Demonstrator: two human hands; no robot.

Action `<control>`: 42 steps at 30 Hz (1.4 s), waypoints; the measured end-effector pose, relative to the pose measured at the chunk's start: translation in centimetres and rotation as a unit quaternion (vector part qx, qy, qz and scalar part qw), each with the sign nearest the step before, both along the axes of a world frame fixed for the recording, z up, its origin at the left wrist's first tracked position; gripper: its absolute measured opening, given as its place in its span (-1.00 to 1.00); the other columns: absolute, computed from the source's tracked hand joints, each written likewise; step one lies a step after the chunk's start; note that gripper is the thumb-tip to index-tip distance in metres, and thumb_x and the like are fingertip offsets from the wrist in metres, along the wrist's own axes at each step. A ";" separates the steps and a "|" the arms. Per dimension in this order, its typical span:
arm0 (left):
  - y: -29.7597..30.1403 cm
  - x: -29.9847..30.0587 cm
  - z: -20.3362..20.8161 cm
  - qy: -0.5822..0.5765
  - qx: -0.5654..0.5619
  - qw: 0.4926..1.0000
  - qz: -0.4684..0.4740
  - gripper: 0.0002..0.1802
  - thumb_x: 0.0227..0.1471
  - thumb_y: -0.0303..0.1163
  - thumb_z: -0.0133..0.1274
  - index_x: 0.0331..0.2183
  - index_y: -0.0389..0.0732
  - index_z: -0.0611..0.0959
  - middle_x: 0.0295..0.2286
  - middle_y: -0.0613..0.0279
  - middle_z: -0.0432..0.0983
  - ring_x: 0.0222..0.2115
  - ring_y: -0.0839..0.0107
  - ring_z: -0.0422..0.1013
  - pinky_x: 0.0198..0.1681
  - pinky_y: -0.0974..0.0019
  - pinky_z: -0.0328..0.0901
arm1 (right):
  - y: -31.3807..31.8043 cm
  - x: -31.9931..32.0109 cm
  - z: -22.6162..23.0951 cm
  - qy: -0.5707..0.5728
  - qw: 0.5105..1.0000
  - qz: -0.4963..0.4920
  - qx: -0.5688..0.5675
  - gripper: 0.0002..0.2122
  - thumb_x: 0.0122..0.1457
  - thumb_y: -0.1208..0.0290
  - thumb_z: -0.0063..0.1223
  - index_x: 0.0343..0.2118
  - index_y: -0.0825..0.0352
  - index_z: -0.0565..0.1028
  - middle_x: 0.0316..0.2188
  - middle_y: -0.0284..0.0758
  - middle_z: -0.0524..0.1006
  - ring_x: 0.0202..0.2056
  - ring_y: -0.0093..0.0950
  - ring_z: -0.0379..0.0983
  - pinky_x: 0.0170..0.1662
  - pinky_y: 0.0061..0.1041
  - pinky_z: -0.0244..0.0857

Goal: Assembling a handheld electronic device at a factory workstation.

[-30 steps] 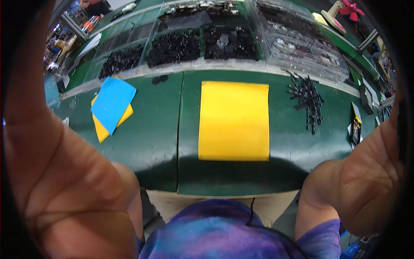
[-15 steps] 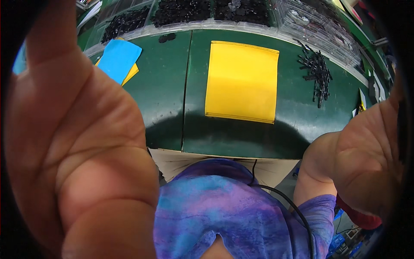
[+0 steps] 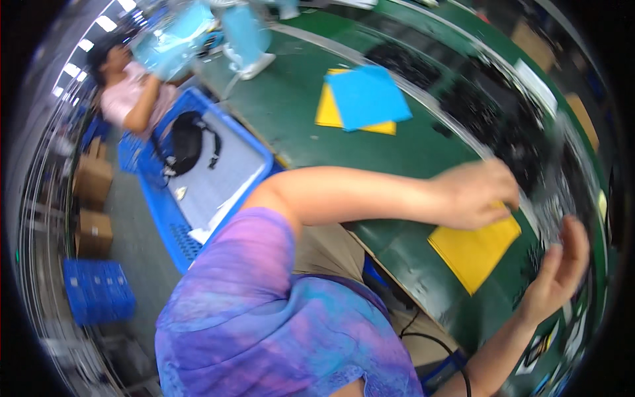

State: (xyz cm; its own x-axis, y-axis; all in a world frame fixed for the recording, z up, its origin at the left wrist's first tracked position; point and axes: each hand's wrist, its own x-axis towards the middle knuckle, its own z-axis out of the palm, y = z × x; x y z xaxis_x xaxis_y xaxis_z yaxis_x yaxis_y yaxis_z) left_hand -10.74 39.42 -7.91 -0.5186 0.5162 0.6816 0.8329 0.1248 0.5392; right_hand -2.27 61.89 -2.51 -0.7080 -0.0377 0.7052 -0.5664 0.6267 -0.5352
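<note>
My left hand (image 3: 479, 195) reaches across over the far edge of a yellow fabric piece (image 3: 475, 255), which lies on the green table. Its fingers are curled together; whether they grip that edge or something small is hidden by blur. To the right of the yellow piece, my right hand (image 3: 557, 274) is raised with thumb and fingers apart, and nothing shows between them. Beside it, a pile of small black strips (image 3: 531, 264) lies on the table, partly covered by the hand.
A blue square sheet (image 3: 369, 96) overlaps another yellow piece (image 3: 329, 109) farther left. Clear trays of black parts (image 3: 479, 109) line the far side. At left stands a blue crate (image 3: 261, 149) with a black bag (image 3: 187, 142); a co-worker (image 3: 129, 92) is beyond.
The view has swung left, bringing the crate and co-worker in. My hands have moved from close to the camera out over the table; the left now bends across to the yellow piece.
</note>
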 end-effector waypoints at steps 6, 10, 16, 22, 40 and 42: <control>0.2 -1.2 -6.9 0.013 -0.171 0.985 0.025 -0.58 -0.03 -0.19 0.20 -0.16 -0.25 0.66 -0.01 -0.02 0.45 0.12 -0.02 0.25 0.20 0.02 0.16 | -2.0 -2.5 -7.2 -0.240 0.940 0.052 0.238 -0.65 0.14 0.56 0.09 0.02 0.44 0.44 0.10 -0.03 0.38 0.14 -0.08 0.29 0.23 -0.25 0.14; 0.3 -1.8 -8.6 0.006 -0.247 0.969 0.010 -0.46 -0.05 -0.07 0.22 -0.07 -0.19 0.65 0.05 0.02 0.41 0.16 0.00 0.18 0.25 0.01 0.06 | -2.0 -2.6 -9.5 -0.257 0.921 0.005 0.294 -0.61 0.18 0.52 0.05 0.09 0.47 0.40 0.16 -0.04 0.34 0.19 -0.09 0.25 0.26 -0.27 0.09; 0.2 -1.9 -7.7 -0.016 -0.276 0.961 0.021 -0.42 -0.06 -0.01 0.23 -0.04 -0.15 0.65 0.05 0.03 0.41 0.14 0.04 0.19 0.23 0.04 0.07 | -1.2 -3.2 -10.0 -0.274 0.918 0.016 0.287 -0.58 0.18 0.50 0.06 0.12 0.45 0.38 0.20 -0.05 0.30 0.22 -0.10 0.21 0.28 -0.27 0.07; -0.3 -1.8 -7.5 -0.009 -0.268 0.963 0.037 -0.37 -0.15 0.05 0.27 -0.09 -0.16 0.68 0.00 0.09 0.45 0.05 0.08 0.21 0.19 -0.01 0.05 | -0.6 -3.1 -10.5 -0.264 0.916 -0.015 0.302 -0.51 0.16 0.45 0.12 0.17 0.41 0.35 0.25 -0.05 0.22 0.30 -0.10 0.08 0.33 -0.19 -0.06; -0.2 -2.2 -8.7 -0.006 -0.235 0.971 0.043 -0.29 -0.20 0.05 0.31 -0.06 -0.20 0.65 0.08 -0.05 0.34 0.16 0.01 0.11 0.25 -0.17 -0.06 | 0.3 -3.3 -10.8 -0.247 0.918 -0.053 0.305 -0.55 0.20 0.44 0.05 0.15 0.46 0.34 0.20 0.03 0.26 0.22 -0.03 0.18 0.27 -0.17 0.06; -0.3 -2.1 -8.8 -0.008 -0.235 0.971 0.044 -0.29 -0.21 0.05 0.31 -0.06 -0.19 0.65 0.07 -0.04 0.35 0.16 0.00 0.11 0.24 -0.18 -0.06 | 0.1 -3.0 -10.6 -0.247 0.919 -0.053 0.302 -0.55 0.20 0.44 0.06 0.14 0.47 0.34 0.20 0.04 0.27 0.21 -0.02 0.19 0.27 -0.18 0.06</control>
